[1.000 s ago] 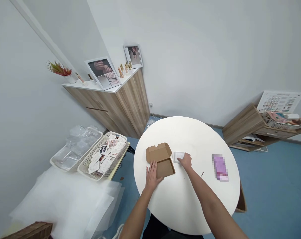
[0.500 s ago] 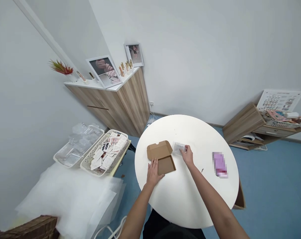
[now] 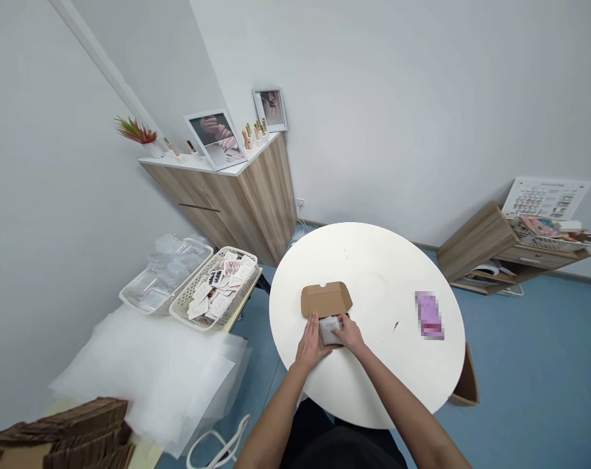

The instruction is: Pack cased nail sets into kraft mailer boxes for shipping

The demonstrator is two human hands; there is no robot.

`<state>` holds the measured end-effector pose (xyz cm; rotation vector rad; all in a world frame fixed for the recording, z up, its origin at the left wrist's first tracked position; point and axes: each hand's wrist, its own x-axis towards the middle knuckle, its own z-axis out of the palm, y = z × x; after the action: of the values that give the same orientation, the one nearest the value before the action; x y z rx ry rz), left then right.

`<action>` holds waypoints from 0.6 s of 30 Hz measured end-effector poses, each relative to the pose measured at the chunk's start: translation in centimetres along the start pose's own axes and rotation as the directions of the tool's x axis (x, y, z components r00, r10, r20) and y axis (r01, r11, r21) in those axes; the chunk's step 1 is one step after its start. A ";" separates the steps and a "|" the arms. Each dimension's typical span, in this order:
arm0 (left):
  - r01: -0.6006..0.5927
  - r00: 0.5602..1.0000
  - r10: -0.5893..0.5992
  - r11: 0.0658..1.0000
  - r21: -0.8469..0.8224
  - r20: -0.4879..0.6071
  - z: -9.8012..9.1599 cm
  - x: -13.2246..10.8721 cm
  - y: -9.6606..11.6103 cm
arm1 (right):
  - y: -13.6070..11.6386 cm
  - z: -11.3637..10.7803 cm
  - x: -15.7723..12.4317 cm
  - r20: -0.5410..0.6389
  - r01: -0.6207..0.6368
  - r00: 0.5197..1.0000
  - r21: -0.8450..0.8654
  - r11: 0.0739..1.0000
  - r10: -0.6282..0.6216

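Packet (image 3: 329,331) over open kraft mailer box (image 3: 326,299)

We are logging a packing step at the round white counter (image 3: 398,260). We are seeing the left hand (image 3: 309,346) and right hand (image 3: 348,335) meeting over the box's lower tray, with the packet between them. The left fingers (image 3: 314,324) are pressed together against the packet's left edge; the right fingers (image 3: 341,323) are curled over its right edge, but we cannot tell whether they are pinching it. The hands are hiding whether it touches the tray. The packet looks like pale, glossy film; the box is matte corrugated board, its slotted lid lying open beyond the hands. We are judging that the next move calls for seating the packet flat and freeing the fingers. Nearby, a white plastic basket (image 3: 212,290) is holding printed cards.
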<state>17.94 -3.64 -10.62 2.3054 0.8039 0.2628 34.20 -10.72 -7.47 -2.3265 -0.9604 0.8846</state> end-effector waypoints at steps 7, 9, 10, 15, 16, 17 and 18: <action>0.032 0.997 -0.033 0.999 0.025 0.075 -0.2 0.1 0.5 | -0.3 1.2 -2.0 -0.070 0.083 0.992 -0.288 0.954 -0.107; 0.030 0.994 -0.033 0.999 0.038 0.102 -0.4 0.4 0.6 | -0.6 1.1 -2.2 -0.067 0.106 0.988 -0.366 0.924 -0.139; 0.027 0.993 -0.032 0.999 0.046 0.110 -0.5 0.6 0.7 | -0.8 1.0 -2.2 -0.070 0.121 0.985 -0.396 0.910 -0.161; 0.007 0.992 -0.019 0.995 0.095 0.125 -1.2 1.0 1.1 | -1.1 0.3 -1.4 -0.139 0.168 0.963 -0.369 0.914 -0.233; -0.011 0.994 0.001 0.996 0.090 0.111 -1.4 1.0 1.1 | -1.0 0.0 -1.1 -0.172 0.160 0.959 -0.321 0.934 -0.223; -0.025 0.997 0.019 0.997 0.073 0.079 -1.7 1.0 1.0 | -0.8 -0.4 -0.7 -0.215 0.141 0.956 -0.260 0.955 -0.199; -0.027 0.999 0.026 0.999 0.043 0.027 -2.0 1.1 0.8 | -0.5 -0.9 -0.3 -0.266 0.112 0.951 -0.185 0.976 -0.160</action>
<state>18.40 -2.36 -8.64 2.3564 0.7729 0.2282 34.47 -10.77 -6.44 -2.4064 -1.0916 0.4171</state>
